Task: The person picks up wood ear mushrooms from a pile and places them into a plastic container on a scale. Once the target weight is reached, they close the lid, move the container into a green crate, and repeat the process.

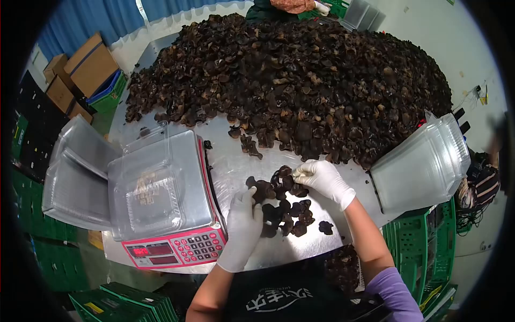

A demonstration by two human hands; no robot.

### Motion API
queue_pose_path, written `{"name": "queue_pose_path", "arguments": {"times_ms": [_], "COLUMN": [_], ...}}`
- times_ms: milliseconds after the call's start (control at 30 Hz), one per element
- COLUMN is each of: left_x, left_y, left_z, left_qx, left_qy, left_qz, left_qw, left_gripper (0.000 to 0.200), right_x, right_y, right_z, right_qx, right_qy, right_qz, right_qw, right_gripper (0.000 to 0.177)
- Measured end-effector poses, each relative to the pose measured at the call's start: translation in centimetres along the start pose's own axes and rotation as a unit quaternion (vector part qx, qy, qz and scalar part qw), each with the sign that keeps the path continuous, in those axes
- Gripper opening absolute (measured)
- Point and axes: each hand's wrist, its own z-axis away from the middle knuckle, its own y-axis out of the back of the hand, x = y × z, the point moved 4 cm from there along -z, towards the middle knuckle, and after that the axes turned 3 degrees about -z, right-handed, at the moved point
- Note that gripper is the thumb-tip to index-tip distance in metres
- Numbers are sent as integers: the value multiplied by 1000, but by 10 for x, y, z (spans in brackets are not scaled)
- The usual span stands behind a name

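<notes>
Several dark wood ear mushrooms (299,212) lie loose on the shiny metal table in front of me. My left hand (242,228), in a white glove, is closed at their left side, its fingertips gripping a wood ear mushroom (262,189). From the right, my right hand (322,181), also gloved, pinches a piece at the upper edge of the group; its fingertips partly hide that piece. A single small wood ear mushroom (325,227) lies apart on the right. Beyond my hands rises a large heap of wood ear mushrooms (300,86).
A digital scale (201,188) with a clear plastic tray (153,198) on it stands left. Stacked clear trays (78,188) sit beside it, and another stack (421,166) stands right. Green crates (410,247) flank the table (230,155). Another person's gloved hand (322,8) shows behind the heap.
</notes>
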Motion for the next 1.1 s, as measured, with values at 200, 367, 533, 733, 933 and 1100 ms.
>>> {"name": "queue_pose_path", "arguments": {"times_ms": [200, 367, 533, 733, 933, 1100], "left_x": [-4, 0, 9, 26, 42, 41], "left_y": [-13, 1, -9, -60, -42, 8], "left_z": [-3, -2, -21, -57, -29, 10], "left_qx": [-11, 38, 73, -67, -245, -165], "left_qy": [-34, 0, -28, -41, -149, -130], "left_qz": [-58, -28, -89, -171, -82, -198], "left_qw": [998, 999, 993, 982, 954, 957], "left_gripper": [36, 35, 46, 50, 48, 100], "right_x": [-26, -43, -20, -5, -1, -9], "right_y": [-37, 4, 86, 63, -16, -36], "right_z": [-24, 13, 137, 174, 168, 144], "right_qx": [84, 76, -161, -104, -65, -81], "right_qy": [146, 163, -57, -120, -190, -184], "right_qz": [148, 16, 61, 150, 111, 81], "right_qw": [975, 983, 983, 976, 973, 976], "right_gripper": [21, 15, 12, 45, 92, 114]}}
